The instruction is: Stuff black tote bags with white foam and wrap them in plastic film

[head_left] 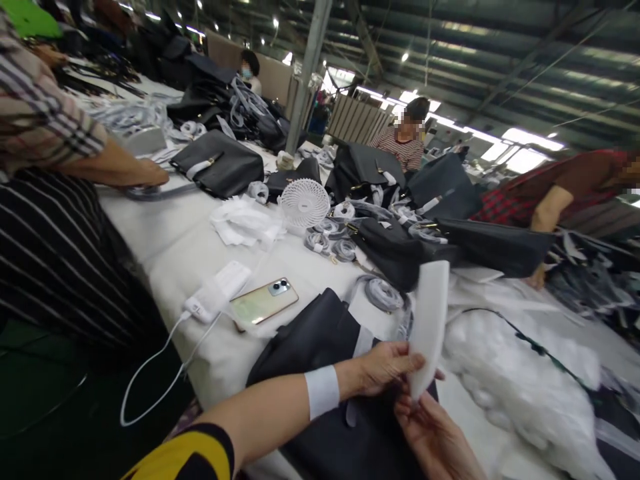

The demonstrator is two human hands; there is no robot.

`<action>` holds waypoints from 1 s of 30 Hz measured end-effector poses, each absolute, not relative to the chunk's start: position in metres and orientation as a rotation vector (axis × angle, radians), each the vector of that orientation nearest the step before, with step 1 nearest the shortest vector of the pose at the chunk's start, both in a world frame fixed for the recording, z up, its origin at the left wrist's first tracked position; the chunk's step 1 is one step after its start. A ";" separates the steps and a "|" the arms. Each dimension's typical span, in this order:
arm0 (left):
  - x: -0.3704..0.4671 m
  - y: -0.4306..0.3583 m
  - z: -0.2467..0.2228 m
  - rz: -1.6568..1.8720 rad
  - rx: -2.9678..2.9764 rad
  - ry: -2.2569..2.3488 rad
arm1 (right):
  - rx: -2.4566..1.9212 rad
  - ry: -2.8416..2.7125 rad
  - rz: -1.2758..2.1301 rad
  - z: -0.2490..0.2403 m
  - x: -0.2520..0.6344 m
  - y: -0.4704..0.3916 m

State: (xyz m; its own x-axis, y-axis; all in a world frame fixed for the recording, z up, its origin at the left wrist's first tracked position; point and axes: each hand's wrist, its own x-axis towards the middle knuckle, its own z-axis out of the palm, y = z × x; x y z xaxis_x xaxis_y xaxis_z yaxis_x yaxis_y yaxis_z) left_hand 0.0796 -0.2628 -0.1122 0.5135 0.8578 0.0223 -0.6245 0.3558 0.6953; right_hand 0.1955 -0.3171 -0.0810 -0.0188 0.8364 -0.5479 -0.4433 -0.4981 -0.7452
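Observation:
A white strip (431, 313), folded or stacked and looking like foam or paper, stands upright between my hands. Thumb and fingers of my left hand (383, 368) are closed on its lower left side. From below, my right hand (433, 430) pinches its bottom end, some of the fingers hidden behind it. Under both hands lies a black bag (313, 347) with a pale wrapped strap piece (364, 341) on it. A white band (321, 392) circles my left wrist. Just beyond the bag is a coiled grey wrapped strap (384, 293).
A phone (267, 301), a white power bank (217, 290) with its cable and a white fan (304, 202) are on the table (173, 240). White padding (520, 373) is heaped at right. Black bags (220, 163) lie beyond. Co-workers' arms (125, 167) reach in from both sides.

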 end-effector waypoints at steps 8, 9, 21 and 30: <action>-0.066 -0.289 -0.084 1.568 0.510 0.682 | -1.397 -1.744 1.124 -0.080 0.124 -0.292; -0.086 -0.294 -0.084 1.588 0.507 0.744 | -1.307 -1.923 0.951 -0.081 0.110 -0.286; -0.141 -0.323 -0.128 1.178 1.042 1.390 | -0.410 -2.366 0.146 -0.120 0.037 -0.262; -0.138 -0.336 -0.103 0.866 1.278 1.558 | -0.492 -2.220 0.111 -0.123 0.052 -0.264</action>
